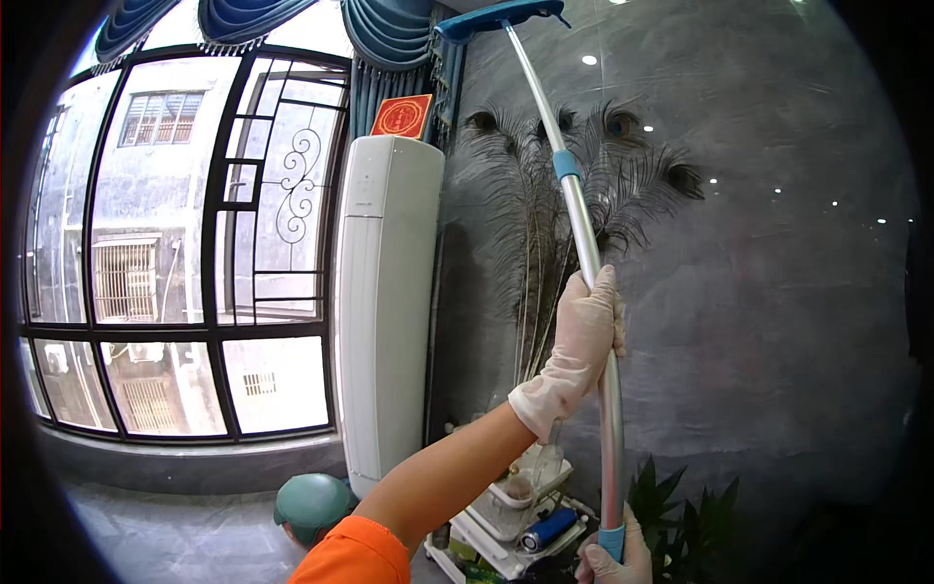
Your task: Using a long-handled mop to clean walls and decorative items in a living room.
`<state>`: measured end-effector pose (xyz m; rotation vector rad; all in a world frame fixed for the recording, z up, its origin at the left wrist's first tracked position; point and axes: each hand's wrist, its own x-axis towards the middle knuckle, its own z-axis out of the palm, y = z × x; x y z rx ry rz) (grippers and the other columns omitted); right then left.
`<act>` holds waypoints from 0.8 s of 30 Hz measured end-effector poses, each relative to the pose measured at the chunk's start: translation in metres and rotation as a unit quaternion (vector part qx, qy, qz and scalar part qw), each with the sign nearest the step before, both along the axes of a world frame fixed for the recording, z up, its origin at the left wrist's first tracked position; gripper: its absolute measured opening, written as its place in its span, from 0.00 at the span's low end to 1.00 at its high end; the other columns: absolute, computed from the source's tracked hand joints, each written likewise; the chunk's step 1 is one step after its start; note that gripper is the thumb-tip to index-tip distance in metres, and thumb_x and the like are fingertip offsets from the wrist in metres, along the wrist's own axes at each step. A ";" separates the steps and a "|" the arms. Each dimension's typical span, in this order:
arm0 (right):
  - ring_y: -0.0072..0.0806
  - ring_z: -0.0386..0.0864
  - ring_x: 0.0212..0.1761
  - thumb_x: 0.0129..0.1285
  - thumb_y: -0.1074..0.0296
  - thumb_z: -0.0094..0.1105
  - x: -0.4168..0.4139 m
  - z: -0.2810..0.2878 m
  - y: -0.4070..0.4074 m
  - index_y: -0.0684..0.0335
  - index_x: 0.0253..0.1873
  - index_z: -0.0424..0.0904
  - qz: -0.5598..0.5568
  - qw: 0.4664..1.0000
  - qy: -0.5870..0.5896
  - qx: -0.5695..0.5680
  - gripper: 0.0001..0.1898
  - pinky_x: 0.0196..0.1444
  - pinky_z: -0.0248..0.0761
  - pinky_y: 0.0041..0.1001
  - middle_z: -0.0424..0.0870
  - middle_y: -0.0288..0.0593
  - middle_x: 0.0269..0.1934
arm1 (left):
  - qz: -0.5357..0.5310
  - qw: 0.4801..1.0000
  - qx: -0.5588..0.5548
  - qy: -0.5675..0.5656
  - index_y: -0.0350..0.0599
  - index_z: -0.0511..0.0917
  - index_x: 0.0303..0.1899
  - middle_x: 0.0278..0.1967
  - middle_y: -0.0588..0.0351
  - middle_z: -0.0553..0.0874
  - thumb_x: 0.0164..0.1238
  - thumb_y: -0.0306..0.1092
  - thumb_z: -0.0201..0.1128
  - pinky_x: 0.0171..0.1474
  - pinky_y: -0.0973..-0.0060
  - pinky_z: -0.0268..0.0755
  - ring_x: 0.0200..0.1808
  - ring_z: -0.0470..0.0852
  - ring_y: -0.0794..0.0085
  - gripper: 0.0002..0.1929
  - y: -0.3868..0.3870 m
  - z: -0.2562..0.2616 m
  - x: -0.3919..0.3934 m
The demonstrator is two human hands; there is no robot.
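Note:
Both hands wear pale rubber gloves and hold a telescopic metal pole (580,219) with light blue collars. My left hand (587,314) grips the pole at mid-height, with the forearm and an orange sleeve below it. Lower down, at the bottom edge, my right hand (620,555) is closed around the pole at its lower blue collar. The pole rises, leaning left, to a flat blue mop head (500,20) at the top, in front of the upper part of a dark grey polished wall (744,306). Whether the head touches the wall I cannot tell.
Peacock feathers (540,190) stand before the wall, behind the pole. Left are a tall white floor-standing air conditioner (398,292), a red card (403,117) on it, blue curtains (390,36) and black-framed windows (211,328). Below are a green rounded object (314,504), a white trolley (489,536) and plants (689,525).

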<state>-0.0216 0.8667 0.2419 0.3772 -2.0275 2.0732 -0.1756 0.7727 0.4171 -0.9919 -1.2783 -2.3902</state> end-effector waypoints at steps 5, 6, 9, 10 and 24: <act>0.18 0.71 0.26 0.59 0.73 0.52 -0.068 0.051 -0.016 0.56 0.69 0.45 -0.080 0.997 -0.008 0.021 0.35 0.22 0.67 0.14 0.72 0.36 0.37 | -0.053 0.998 0.020 0.017 0.46 0.63 0.36 0.22 0.63 0.68 0.69 0.43 0.46 0.16 0.82 0.63 0.15 0.65 0.82 0.11 -0.017 0.074 -0.103; 0.18 0.71 0.26 0.59 0.73 0.52 -0.079 0.061 -0.020 0.56 0.69 0.45 -0.090 0.996 -0.002 0.024 0.35 0.22 0.67 0.14 0.72 0.36 0.37 | -0.084 0.995 0.040 0.036 0.45 0.63 0.36 0.22 0.62 0.68 0.69 0.43 0.45 0.17 0.81 0.65 0.15 0.65 0.81 0.11 -0.019 0.091 -0.122; 0.12 0.62 0.17 0.58 0.67 0.53 -0.115 0.093 -0.031 0.61 0.60 0.62 -0.331 0.922 0.189 0.073 0.24 0.16 0.53 0.13 0.68 0.31 0.25 | -0.191 0.976 0.081 0.066 0.39 0.62 0.40 0.23 0.59 0.70 0.70 0.43 0.43 0.18 0.77 0.69 0.16 0.68 0.77 0.14 -0.020 0.140 -0.166; 0.10 0.59 0.15 0.58 0.64 0.54 -0.130 0.106 -0.036 0.63 0.57 0.67 -0.406 0.874 0.249 0.093 0.22 0.14 0.49 0.13 0.67 0.29 0.21 | -0.168 0.978 0.048 0.111 0.37 0.61 0.42 0.24 0.57 0.72 0.70 0.43 0.42 0.19 0.77 0.72 0.17 0.71 0.75 0.16 -0.029 0.160 -0.179; 0.13 0.65 0.12 0.58 0.56 0.52 -0.271 0.317 -0.184 0.67 0.58 0.57 -0.492 0.756 0.274 0.333 0.28 0.04 0.54 0.12 0.69 0.35 0.24 | -0.304 0.901 0.098 0.294 0.33 0.50 0.47 0.29 0.47 0.71 0.65 0.31 0.46 0.17 0.75 0.75 0.21 0.76 0.67 0.17 -0.154 0.251 -0.309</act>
